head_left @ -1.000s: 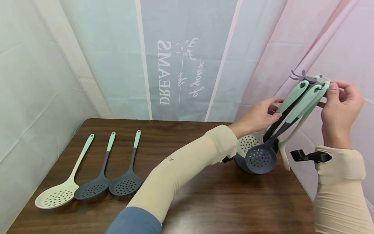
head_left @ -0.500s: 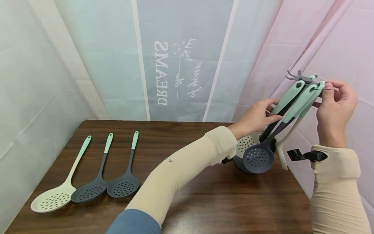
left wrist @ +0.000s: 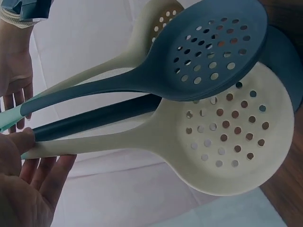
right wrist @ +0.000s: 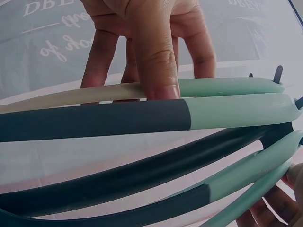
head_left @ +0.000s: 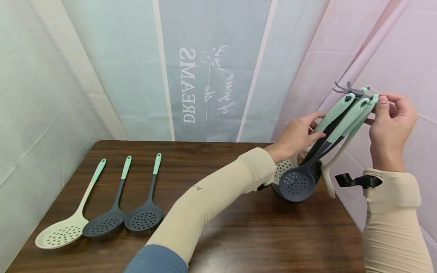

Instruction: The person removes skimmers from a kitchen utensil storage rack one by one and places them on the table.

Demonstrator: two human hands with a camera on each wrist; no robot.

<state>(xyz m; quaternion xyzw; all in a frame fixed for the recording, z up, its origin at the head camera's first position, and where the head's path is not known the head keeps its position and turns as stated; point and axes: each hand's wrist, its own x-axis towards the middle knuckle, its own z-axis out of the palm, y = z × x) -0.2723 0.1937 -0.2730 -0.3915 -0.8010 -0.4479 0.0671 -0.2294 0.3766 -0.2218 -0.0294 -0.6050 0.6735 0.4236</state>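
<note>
A stand with grey hooks [head_left: 353,91] at the top of its dark pole [right wrist: 137,163] holds several skimmers with mint handle ends. My left hand [head_left: 295,132] pinches the handle of a beige skimmer [left wrist: 222,132], thumb in front and fingers behind. My right hand [head_left: 392,129] pinches the mint tip of another handle at the hooks, thumb against its end. A grey skimmer [head_left: 297,184] hangs between the hands, overlapping the beige one in the left wrist view. Behind it a second beige skimmer [left wrist: 137,28] is partly hidden.
On the left of the wooden table [head_left: 239,242] lie a beige skimmer [head_left: 63,231] and two grey skimmers [head_left: 105,223] [head_left: 145,216], handles pointing away. The stand's dark round base [left wrist: 286,66] is near the table's right edge. Fabric curtains [head_left: 218,22] surround the table.
My left hand has shifted slightly left, and the grey skimmer's head has swung a little left over the beige one. The right hand keeps its pinch. The head view has shifted slightly.
</note>
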